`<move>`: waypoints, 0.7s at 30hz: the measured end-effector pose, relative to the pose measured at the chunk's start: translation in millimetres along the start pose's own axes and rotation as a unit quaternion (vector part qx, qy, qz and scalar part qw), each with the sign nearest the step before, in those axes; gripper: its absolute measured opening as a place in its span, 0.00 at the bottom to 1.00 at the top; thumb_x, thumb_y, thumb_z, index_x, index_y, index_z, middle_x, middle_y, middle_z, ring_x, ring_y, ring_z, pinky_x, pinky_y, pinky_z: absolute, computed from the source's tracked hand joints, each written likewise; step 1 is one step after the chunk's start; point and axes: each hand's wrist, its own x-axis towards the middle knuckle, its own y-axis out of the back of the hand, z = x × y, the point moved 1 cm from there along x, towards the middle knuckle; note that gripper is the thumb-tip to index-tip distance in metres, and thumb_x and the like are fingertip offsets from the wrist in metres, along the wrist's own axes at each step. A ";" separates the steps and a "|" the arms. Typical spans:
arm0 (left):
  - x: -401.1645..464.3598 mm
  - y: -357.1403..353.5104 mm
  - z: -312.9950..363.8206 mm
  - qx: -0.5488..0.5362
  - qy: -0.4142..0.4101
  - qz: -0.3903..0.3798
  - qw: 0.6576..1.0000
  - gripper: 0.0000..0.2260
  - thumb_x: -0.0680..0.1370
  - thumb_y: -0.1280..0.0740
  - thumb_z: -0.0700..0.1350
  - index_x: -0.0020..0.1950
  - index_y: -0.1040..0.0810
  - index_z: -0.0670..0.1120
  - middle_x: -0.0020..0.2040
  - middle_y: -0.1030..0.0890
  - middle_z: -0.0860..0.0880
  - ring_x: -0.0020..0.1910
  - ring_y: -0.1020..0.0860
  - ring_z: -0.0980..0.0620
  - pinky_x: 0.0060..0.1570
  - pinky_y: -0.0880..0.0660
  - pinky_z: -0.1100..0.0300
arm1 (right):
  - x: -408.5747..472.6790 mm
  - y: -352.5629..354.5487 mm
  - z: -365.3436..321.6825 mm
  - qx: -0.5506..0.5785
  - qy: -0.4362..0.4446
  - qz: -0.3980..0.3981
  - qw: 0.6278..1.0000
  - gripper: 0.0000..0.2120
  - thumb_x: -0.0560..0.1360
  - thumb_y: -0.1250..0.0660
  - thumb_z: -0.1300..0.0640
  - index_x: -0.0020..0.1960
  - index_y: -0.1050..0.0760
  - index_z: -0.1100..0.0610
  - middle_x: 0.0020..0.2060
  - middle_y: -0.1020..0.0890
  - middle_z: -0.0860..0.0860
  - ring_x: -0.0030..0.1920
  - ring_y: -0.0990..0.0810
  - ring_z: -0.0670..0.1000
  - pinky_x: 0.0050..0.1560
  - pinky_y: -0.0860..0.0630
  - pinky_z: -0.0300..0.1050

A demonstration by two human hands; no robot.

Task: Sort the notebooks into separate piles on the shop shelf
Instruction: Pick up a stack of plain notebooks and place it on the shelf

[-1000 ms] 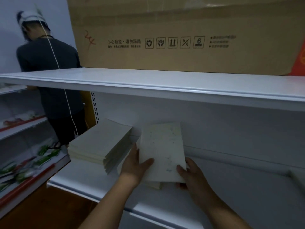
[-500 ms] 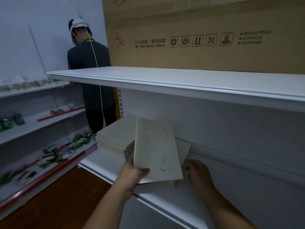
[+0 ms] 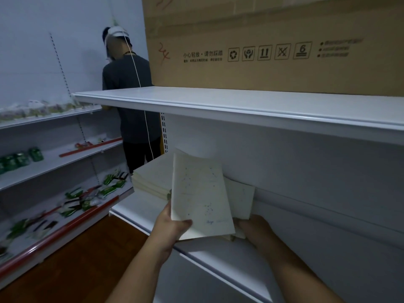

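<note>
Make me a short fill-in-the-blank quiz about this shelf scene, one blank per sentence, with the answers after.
1. The tilted notebook is lifted by the ____ hand.
2. The right hand rests on notebooks lying on the ____ shelf.
3. On the top shelf stands a large ____ box.
4. The tidy notebook pile sits to the ____ of the lifted notebook.

Answers: left; lower; cardboard; left

Dim shop: white shelving (image 3: 240,110), cardboard box (image 3: 273,42), brown floor (image 3: 72,265).
</note>
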 end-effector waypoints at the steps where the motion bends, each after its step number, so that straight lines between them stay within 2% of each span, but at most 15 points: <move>1: -0.6 1.2 -1.6 -0.002 0.001 0.004 1.000 0.26 0.71 0.32 0.28 0.61 0.28 0.55 0.54 0.20 0.50 0.55 0.23 0.48 0.57 0.23 0.48 | -1.0 4.6 1.1 -0.022 0.007 0.020 1.000 0.11 0.74 0.32 0.52 0.53 0.21 0.57 0.51 0.19 0.55 0.52 0.20 0.56 0.54 0.24 0.46; 3: -1.2 3.9 -4.1 -0.012 0.005 0.016 1.000 0.26 0.71 0.32 0.28 0.62 0.28 0.53 0.55 0.20 0.48 0.55 0.22 0.46 0.57 0.24 0.44 | -3.2 16.6 1.5 -0.016 0.028 0.062 0.998 0.13 0.76 0.35 0.57 0.57 0.21 0.60 0.49 0.19 0.57 0.48 0.21 0.56 0.46 0.26 0.43; 5: -1.3 6.4 -4.9 -0.016 0.004 0.029 0.999 0.26 0.71 0.32 0.28 0.63 0.27 0.52 0.55 0.19 0.47 0.55 0.21 0.44 0.57 0.24 0.42 | -4.0 31.5 4.4 0.063 0.042 0.082 0.994 0.10 0.76 0.36 0.61 0.56 0.21 0.60 0.43 0.20 0.56 0.39 0.22 0.54 0.37 0.28 0.43; 6: -1.9 7.6 -4.6 -0.013 0.002 0.035 0.999 0.26 0.71 0.32 0.28 0.63 0.27 0.51 0.55 0.19 0.48 0.55 0.21 0.44 0.56 0.23 0.42 | -5.1 39.4 6.3 0.110 0.042 0.085 0.989 0.10 0.76 0.36 0.62 0.55 0.22 0.59 0.43 0.20 0.56 0.38 0.23 0.53 0.36 0.28 0.43; 9: -2.9 11.8 -3.5 -0.007 -0.003 0.044 0.999 0.27 0.71 0.32 0.28 0.63 0.25 0.53 0.54 0.17 0.49 0.54 0.20 0.46 0.54 0.22 0.43 | -9.6 62.2 14.5 0.216 0.037 0.081 0.972 0.11 0.76 0.35 0.61 0.57 0.22 0.55 0.48 0.19 0.57 0.44 0.23 0.55 0.38 0.30 0.43; 13: -5.3 14.6 -5.2 -0.011 0.000 0.042 0.999 0.26 0.71 0.33 0.28 0.61 0.24 0.54 0.53 0.17 0.48 0.54 0.20 0.43 0.52 0.21 0.42 | -22.9 81.1 19.4 0.289 0.056 0.024 0.955 0.07 0.76 0.36 0.61 0.50 0.21 0.54 0.40 0.17 0.50 0.42 0.23 0.52 0.39 0.33 0.42; 15: -6.3 10.4 -6.8 -0.018 0.002 0.027 0.999 0.25 0.71 0.32 0.29 0.61 0.24 0.54 0.53 0.16 0.48 0.54 0.19 0.43 0.53 0.22 0.41 | -29.3 76.6 16.9 0.287 0.068 -0.014 0.955 0.07 0.76 0.36 0.61 0.49 0.20 0.55 0.38 0.16 0.49 0.40 0.21 0.51 0.37 0.32 0.41; 17: -9.4 1.2 -5.6 -0.025 0.002 0.006 1.000 0.21 0.73 0.30 0.34 0.62 0.25 0.53 0.54 0.17 0.48 0.54 0.19 0.44 0.57 0.24 0.42 | -34.3 62.2 11.0 0.259 0.090 -0.052 0.960 0.07 0.76 0.35 0.60 0.51 0.20 0.56 0.40 0.15 0.49 0.40 0.19 0.49 0.37 0.27 0.41; 19: -14.4 -9.6 -3.8 -0.036 0.005 -0.021 0.999 0.20 0.74 0.29 0.41 0.64 0.27 0.51 0.55 0.17 0.48 0.55 0.19 0.46 0.59 0.24 0.45 | -36.3 42.1 3.9 0.234 0.118 -0.070 0.962 0.08 0.76 0.34 0.61 0.52 0.19 0.55 0.43 0.14 0.49 0.43 0.17 0.49 0.43 0.22 0.45; 21: -17.8 -15.2 -3.7 -0.059 0.017 -0.041 0.997 0.25 0.71 0.26 0.42 0.65 0.29 0.50 0.56 0.18 0.46 0.55 0.19 0.45 0.59 0.24 0.47 | -36.0 23.7 -2.9 0.205 0.160 -0.053 0.964 0.09 0.74 0.32 0.63 0.50 0.18 0.53 0.41 0.14 0.46 0.44 0.17 0.47 0.47 0.21 0.45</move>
